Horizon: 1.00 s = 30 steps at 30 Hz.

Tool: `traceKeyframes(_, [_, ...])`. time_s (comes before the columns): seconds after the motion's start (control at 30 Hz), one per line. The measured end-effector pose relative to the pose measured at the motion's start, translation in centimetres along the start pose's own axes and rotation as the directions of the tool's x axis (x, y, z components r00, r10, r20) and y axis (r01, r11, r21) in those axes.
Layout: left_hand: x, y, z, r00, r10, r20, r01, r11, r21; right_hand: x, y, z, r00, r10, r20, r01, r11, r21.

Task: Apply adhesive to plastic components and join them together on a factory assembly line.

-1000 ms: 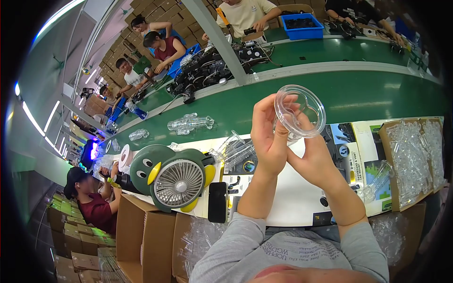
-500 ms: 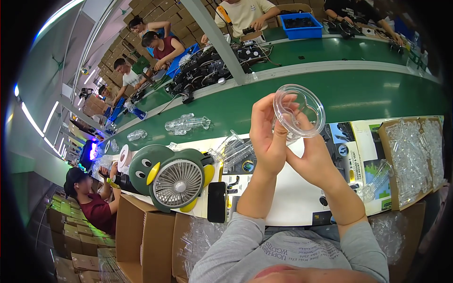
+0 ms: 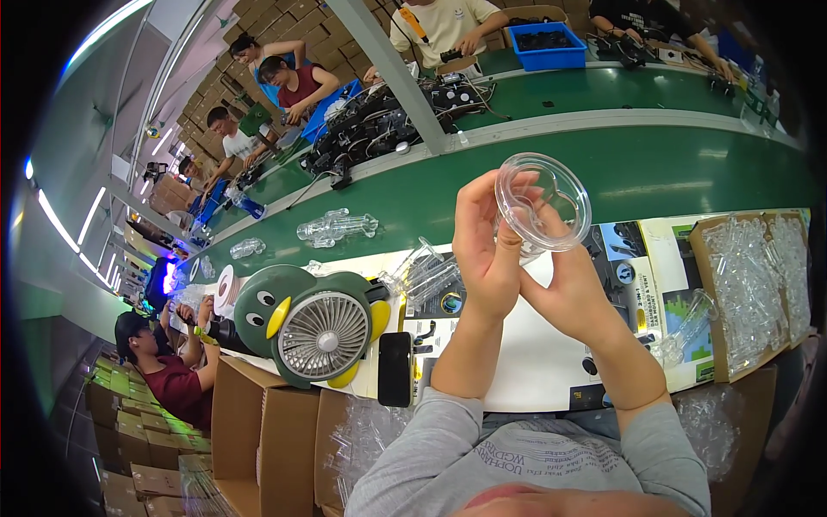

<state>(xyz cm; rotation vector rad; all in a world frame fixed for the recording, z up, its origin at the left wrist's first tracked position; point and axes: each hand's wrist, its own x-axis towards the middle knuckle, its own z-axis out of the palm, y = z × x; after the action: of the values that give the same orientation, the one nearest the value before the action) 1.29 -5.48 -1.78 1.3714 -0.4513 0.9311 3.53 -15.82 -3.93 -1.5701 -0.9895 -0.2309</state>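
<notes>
A clear plastic part with a wide round rim (image 3: 584, 202) is held up over the near side of the green belt. My left hand (image 3: 482, 241) has its fingers curled round its left side, thumb against it. From below and the right, my right hand (image 3: 564, 289) grips it too, with some fingers seen through the clear wall. The part's lower end is hidden between my palms. Left of my left hand, similar clear parts (image 3: 426, 274) lie on the printed board (image 3: 534, 370). Another clear part (image 3: 692, 327) rests right of my right forearm.
A penguin-shaped fan (image 3: 326, 336) and a black phone (image 3: 395, 369) are at left. An open carton (image 3: 719, 345) of clear parts stands at right. More clear parts (image 3: 336, 227) lie on the belt (image 3: 672, 172). Several people work beyond; one sits at far left.
My hands and the clear part shift very slightly left, the grip unchanged. The clear parts on the belt have moved a little left. The person at far left has changed posture.
</notes>
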Motion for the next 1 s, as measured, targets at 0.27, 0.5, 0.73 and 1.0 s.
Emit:
traceKeyframes(0.27, [0.07,0.08,-0.21,1.0,-0.004,0.006,0.004,1.0,0.014,0.05,0.18,0.26,1.0,0.01,0.007,-0.009,1.0,-0.004])
traceKeyframes(0.5, [0.01,0.02,-0.14,1.0,-0.007,0.007,0.007,1.0,0.009,0.03,-0.11,0.06,1.0,0.013,-0.001,-0.013,1.0,0.006])
traceKeyframes(0.73, [0.02,0.08,-0.11,1.0,0.003,0.009,-0.003,1.0,0.003,0.09,-0.12,0.15,1.0,0.001,-0.007,-0.001,1.0,0.018])
traceKeyframes(1.0, [0.03,0.04,-0.1,1.0,0.0,0.004,0.0,1.0,-0.003,0.15,-0.17,0.06,1.0,-0.008,0.0,0.008,1.0,-0.006])
